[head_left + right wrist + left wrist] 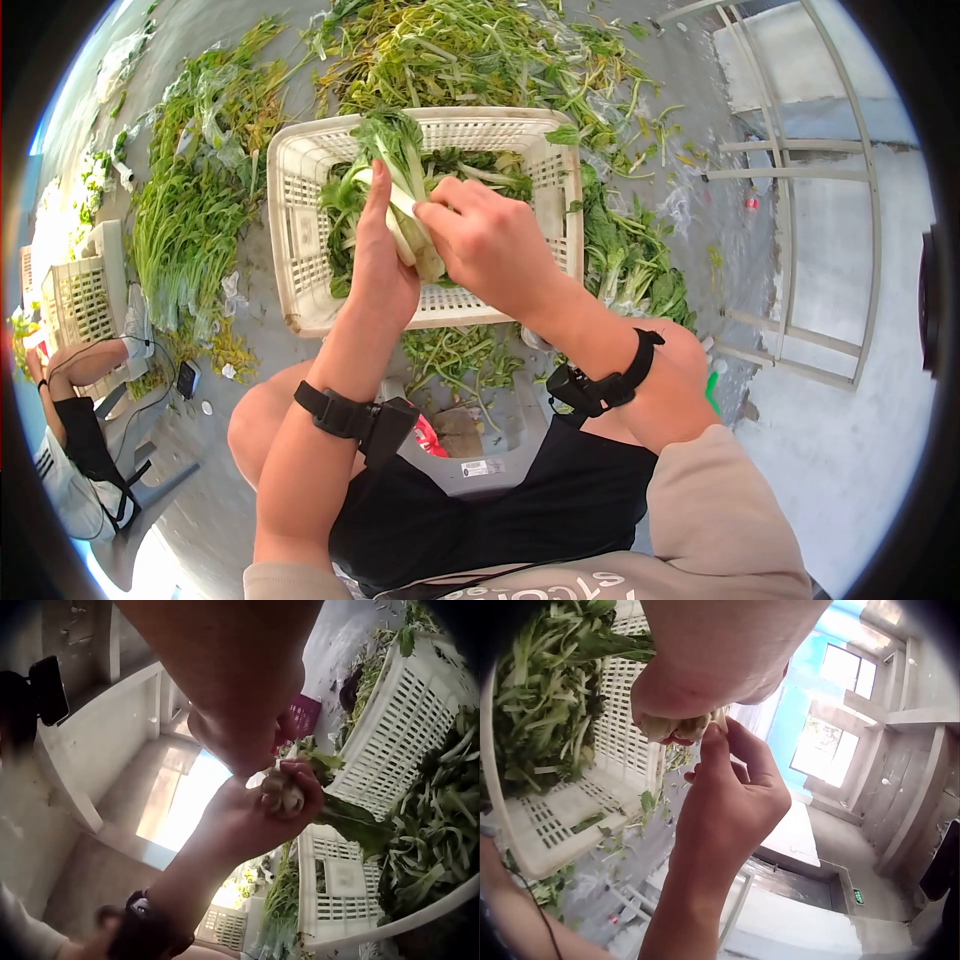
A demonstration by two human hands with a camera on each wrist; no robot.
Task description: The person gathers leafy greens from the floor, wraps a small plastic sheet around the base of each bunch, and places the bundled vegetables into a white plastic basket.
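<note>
Wrist views alone show stem base of greens [285,796]: left hand [255,821] fingers wrap it, right hand [731,802] fingers pinch it.

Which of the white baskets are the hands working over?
The centre basket, under the left hand and right hand gripping a leafy vegetable; the other basket stands at the far left.

daylight bright | fisheye edges dark | wrist views blurred, window glare

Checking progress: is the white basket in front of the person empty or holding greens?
Partly full: leafy greens lie inside the white basket, with bare floor showing near one wall.
</note>
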